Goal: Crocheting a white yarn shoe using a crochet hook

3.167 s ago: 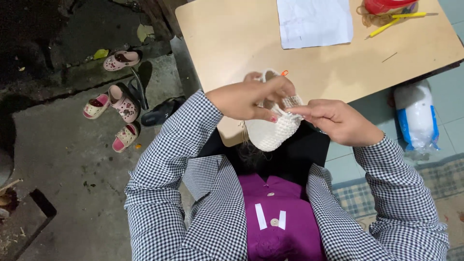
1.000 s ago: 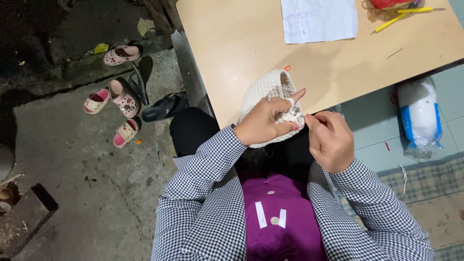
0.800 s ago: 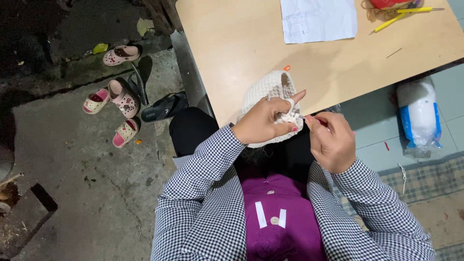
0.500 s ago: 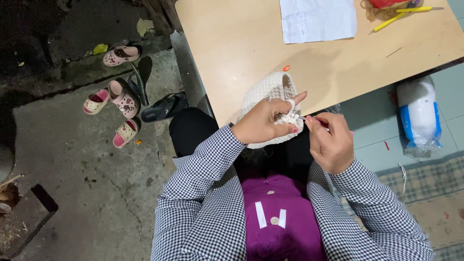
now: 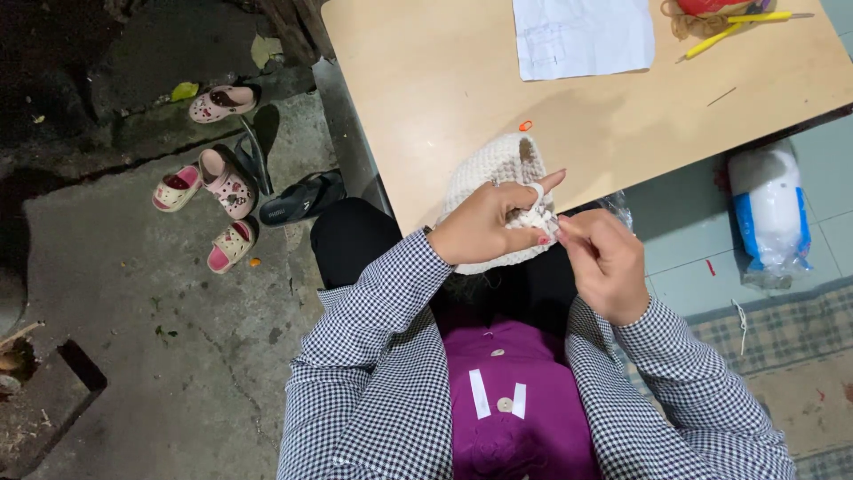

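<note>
The wooden surface (image 5: 462, 80) carries a white paper sheet (image 5: 582, 36) and yellow pencils (image 5: 733, 22) at its far side, out of the way. At its near edge the cream crocheted piece (image 5: 489, 173) hangs half over the lap, close for working. The left hand (image 5: 484, 231) grips it, yarn looped over a finger for tension; the right hand (image 5: 609, 262) pinches at the stitches, seemingly around a hook I can't make out.

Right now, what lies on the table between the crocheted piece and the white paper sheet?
A small orange ring on bare tabletop, in the head view.
</note>
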